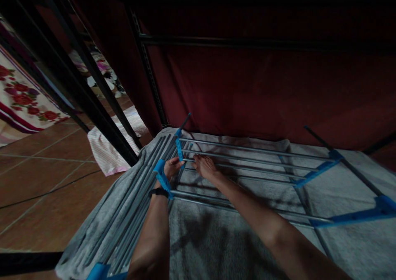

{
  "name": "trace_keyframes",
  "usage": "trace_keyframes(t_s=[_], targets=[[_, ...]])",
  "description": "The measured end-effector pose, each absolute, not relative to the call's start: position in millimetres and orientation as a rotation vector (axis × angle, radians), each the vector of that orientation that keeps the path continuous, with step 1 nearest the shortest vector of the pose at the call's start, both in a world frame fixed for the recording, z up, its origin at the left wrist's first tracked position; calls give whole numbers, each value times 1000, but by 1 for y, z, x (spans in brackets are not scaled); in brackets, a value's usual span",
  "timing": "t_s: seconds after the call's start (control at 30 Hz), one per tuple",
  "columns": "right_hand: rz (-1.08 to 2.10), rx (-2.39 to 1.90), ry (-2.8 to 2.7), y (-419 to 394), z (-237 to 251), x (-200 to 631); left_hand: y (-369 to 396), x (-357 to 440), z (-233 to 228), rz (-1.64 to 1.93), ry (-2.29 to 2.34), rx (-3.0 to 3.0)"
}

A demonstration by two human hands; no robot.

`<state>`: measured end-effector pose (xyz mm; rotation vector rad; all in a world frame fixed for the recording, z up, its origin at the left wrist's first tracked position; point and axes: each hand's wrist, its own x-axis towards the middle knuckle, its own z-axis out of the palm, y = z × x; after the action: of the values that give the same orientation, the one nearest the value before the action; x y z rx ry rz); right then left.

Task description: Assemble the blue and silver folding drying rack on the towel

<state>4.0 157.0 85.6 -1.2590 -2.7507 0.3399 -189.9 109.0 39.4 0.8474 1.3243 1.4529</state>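
A partly joined rack of metal rods and blue plastic brackets lies on a grey blanket (pixel 210 247). My left hand (pixel 171 168), with a dark band at its wrist, is closed on the lower end of the far left blue bracket (pixel 179 147). Just beside it, my right hand (pixel 204 165) is closed around a thin metal rod (pixel 260 171) near that bracket; the exact joint is partly hidden by fingers. Another blue bracket (pixel 162 175) stands next to my left wrist. At the right end, the rods meet two more blue brackets, a far one (pixel 318 169) and a near one (pixel 355 217).
Several loose metal rods (pixel 136 205) lie along the blanket's left side. A blue part (pixel 99 271) sits at the bottom left. Black metal posts (pixel 102 82) and a dark red cloth (pixel 247 90) border the surface. A striped cloth (pixel 108 148) lies on the tiled floor (pixel 46 177).
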Motion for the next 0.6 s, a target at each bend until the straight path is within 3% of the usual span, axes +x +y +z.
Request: trace_keyframes(t_s=[0.37,0.6], targets=[[310,-1243,-2751,161,76,14,108,-188,41,1419,1365,849],[65,-764,-2788,140,53,32,100,-200,40,1354,1194,899]])
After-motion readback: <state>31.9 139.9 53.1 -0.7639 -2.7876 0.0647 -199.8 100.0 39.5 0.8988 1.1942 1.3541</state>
